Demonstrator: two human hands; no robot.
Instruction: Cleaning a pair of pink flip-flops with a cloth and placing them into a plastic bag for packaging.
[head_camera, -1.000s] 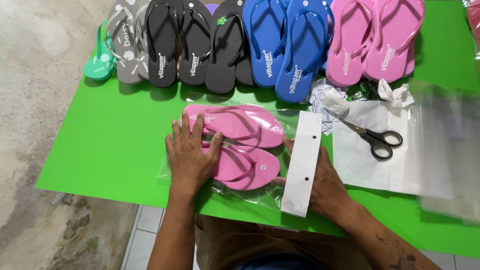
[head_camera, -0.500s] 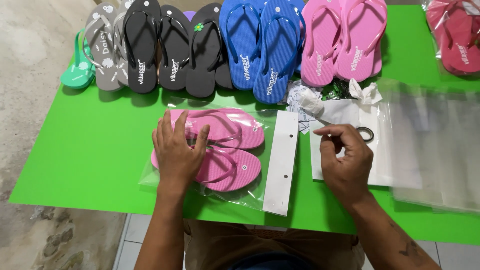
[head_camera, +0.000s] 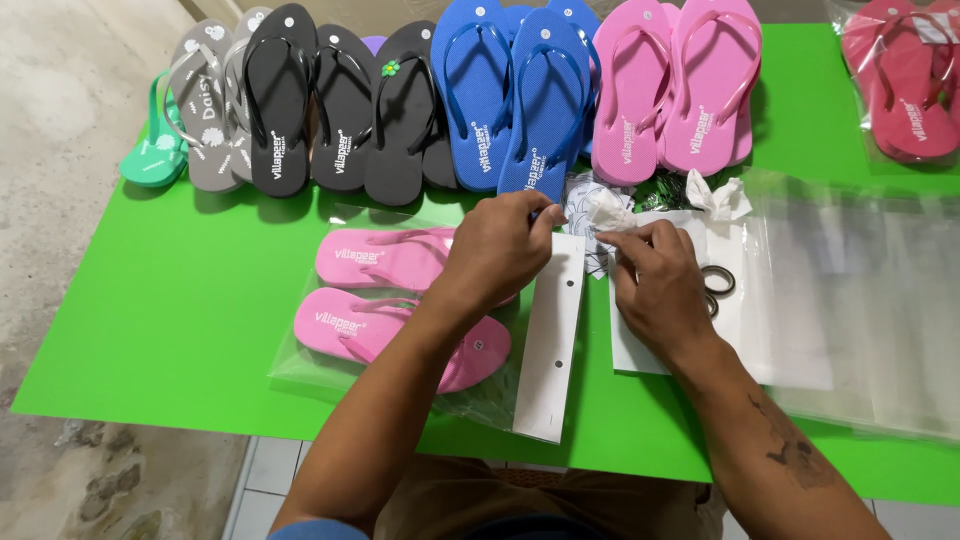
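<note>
Where concrete floor (head_camera: 60, 100) ends, green table (head_camera: 180, 300).

A green table (head_camera: 180, 300) is carrying everything. A row of flip-flops (head_camera: 450, 100) is lying along its twelve o'clock edge, a bagged pink pair (head_camera: 370, 300) is sitting near the centre, and clear plastic bags (head_camera: 860, 310) are spreading toward three o'clock.
</note>
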